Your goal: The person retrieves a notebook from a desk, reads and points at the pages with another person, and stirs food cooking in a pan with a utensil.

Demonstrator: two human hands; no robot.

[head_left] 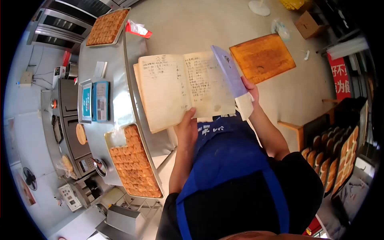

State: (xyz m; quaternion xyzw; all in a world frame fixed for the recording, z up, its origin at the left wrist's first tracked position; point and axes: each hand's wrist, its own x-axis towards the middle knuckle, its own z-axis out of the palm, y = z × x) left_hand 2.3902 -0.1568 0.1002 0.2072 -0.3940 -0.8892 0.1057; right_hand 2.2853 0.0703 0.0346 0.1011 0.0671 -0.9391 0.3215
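Observation:
An open notebook (172, 88) with handwritten, yellowed pages is held up in front of the blue apron. My left hand (187, 124) grips its lower edge near the middle, the thumb lying on the page. On the right side, my right hand (250, 90) is closed on a purple booklet or cover (230, 72), which stands tilted against the notebook's right page. The fingers behind the pages are hidden.
At the left, a steel table (90, 62) bears a blue scale (100, 101) and two trays of browned pastries (106, 28) (134, 168). An orange-brown board (263, 58) lies beyond the booklet. A rack of baked goods (334, 160) stands at the right.

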